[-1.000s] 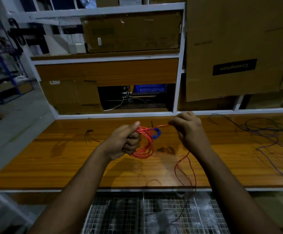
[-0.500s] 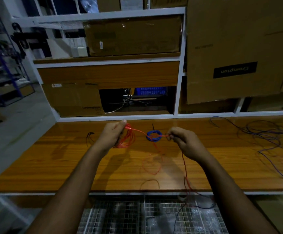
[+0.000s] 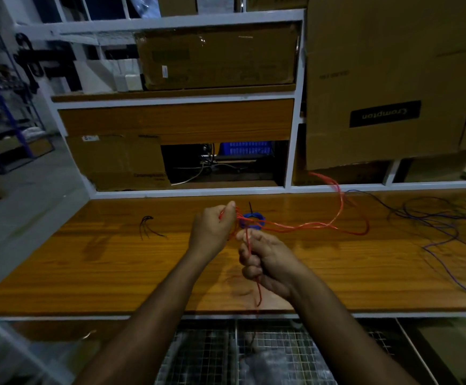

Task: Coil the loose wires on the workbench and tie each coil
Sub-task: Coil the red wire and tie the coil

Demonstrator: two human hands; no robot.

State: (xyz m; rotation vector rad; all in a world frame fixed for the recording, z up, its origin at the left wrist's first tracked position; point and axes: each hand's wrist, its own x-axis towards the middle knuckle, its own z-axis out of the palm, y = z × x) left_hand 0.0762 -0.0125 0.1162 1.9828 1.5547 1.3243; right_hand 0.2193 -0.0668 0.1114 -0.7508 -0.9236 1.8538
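Observation:
My left hand (image 3: 212, 229) grips one end of a bundle of red wire (image 3: 304, 225) above the middle of the wooden workbench (image 3: 115, 262). The red strands stretch to the right in a blurred arc and rise toward the shelf. My right hand (image 3: 265, 259) sits just below and right of the left, fingers curled round a red strand that hangs down past the bench's front edge. A small blue wire coil (image 3: 252, 219) with a black tie lies on the bench right behind my hands.
Loose dark blue and purple wires (image 3: 434, 220) sprawl over the bench's right side. A few black ties (image 3: 148, 227) lie at the left. Cardboard boxes (image 3: 387, 79) fill the shelves behind. A wire mesh rack (image 3: 254, 354) sits below the front edge.
The red loops held by my left hand have swung out to the right in a long arc. My right hand came back in from the right, close under the left, gripping a hanging strand.

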